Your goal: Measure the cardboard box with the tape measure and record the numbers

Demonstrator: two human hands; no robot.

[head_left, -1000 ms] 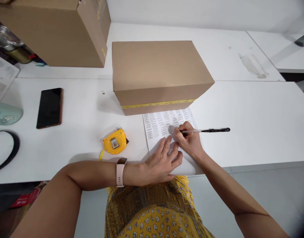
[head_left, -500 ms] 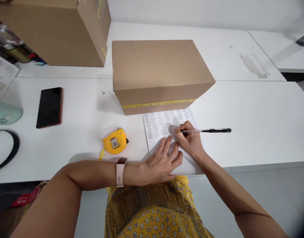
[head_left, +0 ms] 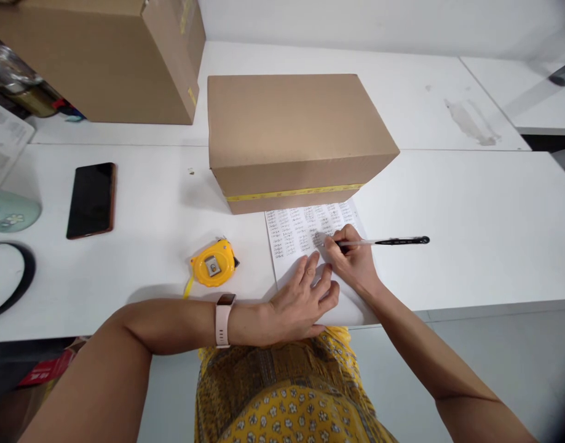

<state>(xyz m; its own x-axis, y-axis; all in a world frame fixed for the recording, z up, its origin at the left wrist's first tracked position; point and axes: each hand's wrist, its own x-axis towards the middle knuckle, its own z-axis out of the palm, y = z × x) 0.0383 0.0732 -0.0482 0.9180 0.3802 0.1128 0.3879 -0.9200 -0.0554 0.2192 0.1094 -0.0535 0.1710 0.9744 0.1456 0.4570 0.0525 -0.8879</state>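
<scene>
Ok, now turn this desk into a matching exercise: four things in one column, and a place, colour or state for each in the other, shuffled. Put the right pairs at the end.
Things
1. Tape measure
2. Clear-barrelled pen
3. Smartphone
4. Handwritten sheet

Places, colours, states
A. partly beneath the left hand
B. lying flat, screen dark
C. mostly yellow
D. gripped in the right hand

Right pairs: 1-C, 2-D, 3-B, 4-A

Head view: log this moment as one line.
left hand: rests on paper | right hand: grip on pen, tip at written rows | box: hides paper's far end | tape measure: left of paper
</scene>
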